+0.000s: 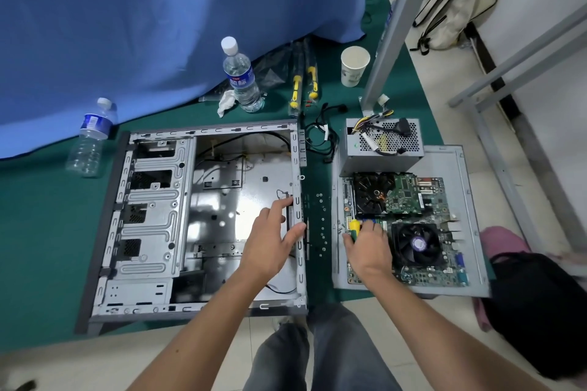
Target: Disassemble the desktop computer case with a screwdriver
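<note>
Two hands in play. Left hand rests with straight fingers on the right-side wall of the gutted grey steel desktop case, lying open-side up on the green floor mat. Right hand, grip clamped round the yellow-green-handled screwdriver, sits over the green motherboard on the removed grey side panel, just right of the case. Case wall runs away from the person; the left hand is nearer it. Counts: two spare yellow-handled screwdrivers, two plastic water bottles, one paper cup, one grey power supply.
</note>
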{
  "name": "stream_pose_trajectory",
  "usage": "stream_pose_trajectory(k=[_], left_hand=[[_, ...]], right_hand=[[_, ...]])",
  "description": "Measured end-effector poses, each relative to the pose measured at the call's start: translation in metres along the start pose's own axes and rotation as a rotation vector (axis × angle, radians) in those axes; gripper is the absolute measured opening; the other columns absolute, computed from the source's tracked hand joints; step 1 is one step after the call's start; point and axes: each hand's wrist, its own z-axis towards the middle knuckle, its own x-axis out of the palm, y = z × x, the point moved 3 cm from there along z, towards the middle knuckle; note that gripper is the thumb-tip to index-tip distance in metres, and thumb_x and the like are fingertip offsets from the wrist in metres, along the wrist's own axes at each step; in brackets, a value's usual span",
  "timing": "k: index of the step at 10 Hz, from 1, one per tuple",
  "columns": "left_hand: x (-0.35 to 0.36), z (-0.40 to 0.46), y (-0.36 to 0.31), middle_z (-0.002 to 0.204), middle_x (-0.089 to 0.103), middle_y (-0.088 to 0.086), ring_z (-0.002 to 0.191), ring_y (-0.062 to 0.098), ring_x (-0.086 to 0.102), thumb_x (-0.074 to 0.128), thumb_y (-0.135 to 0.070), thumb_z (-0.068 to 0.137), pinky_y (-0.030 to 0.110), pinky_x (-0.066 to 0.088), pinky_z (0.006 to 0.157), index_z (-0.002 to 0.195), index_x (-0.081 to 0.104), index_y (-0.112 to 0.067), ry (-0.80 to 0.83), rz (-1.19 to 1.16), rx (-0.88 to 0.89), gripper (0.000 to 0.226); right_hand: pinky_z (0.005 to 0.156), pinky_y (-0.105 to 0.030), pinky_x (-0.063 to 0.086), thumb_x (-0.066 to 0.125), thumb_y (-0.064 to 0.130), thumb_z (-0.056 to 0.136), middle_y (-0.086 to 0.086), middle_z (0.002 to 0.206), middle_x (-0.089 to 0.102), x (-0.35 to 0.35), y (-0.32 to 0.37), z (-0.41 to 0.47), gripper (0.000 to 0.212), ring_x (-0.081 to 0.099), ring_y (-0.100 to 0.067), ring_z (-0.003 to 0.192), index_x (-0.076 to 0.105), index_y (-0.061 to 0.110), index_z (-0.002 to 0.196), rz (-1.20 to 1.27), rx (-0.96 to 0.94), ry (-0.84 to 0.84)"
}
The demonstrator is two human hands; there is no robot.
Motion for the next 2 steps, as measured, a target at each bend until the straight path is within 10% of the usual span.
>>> stream_pose_trajectory(k=[2], left_hand=[[-0.001,-0.003,-0.008,0.123,0.047,-0.003,0.112,0.011,0.047,0.049,-0.050,0.097,0.029,0.039,0.091,0.147,0.030,-0.036,0.023,-0.015,-0.002,0.055]], right_hand=[[0.097,-0.039,0.042,0.051,0.034,0.098,-0.013,0.125,0.051,-0.030,0.006,-0.013,0.040,0.047,-0.029,0.119,0.048,0.007,0.128,0.146,-0.025,-0.047]])
